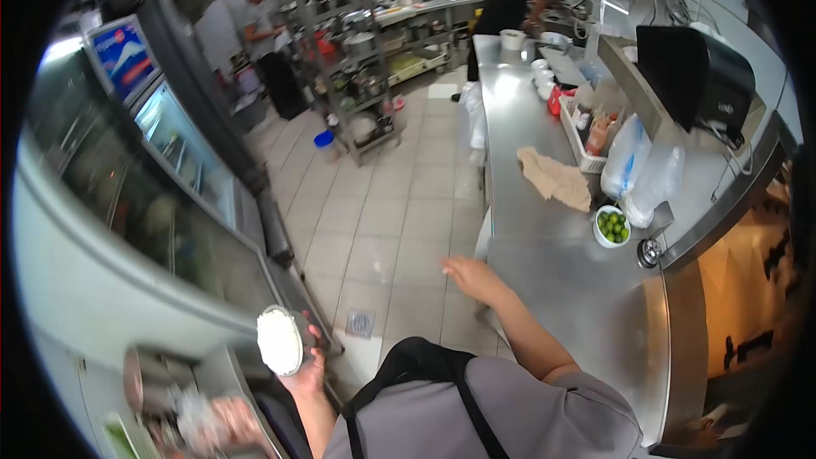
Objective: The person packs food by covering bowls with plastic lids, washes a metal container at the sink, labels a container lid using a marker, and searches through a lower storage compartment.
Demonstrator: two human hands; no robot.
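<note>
On the left, a round bowl (280, 341) filled to the brim with a white food is in my left hand (309, 364). Its fingers wrap around the bowl's right side and underside. I cannot tell what the white food is. My right hand (469, 277) hangs in the air by the left edge of the steel counter (561, 289), its fingers loosely stretched out and nothing seen in them. A white bowl of green limes (612, 227) stands farther up that counter, apart from my right hand.
A beige cloth (554, 178), a white basket with bottles (586, 132) and plastic bags (650, 178) lie along the counter. Fridges (183, 149) line the left. Ahead are a metal rack (353, 68), a blue-topped bucket (326, 144) and two people (508, 0) at work.
</note>
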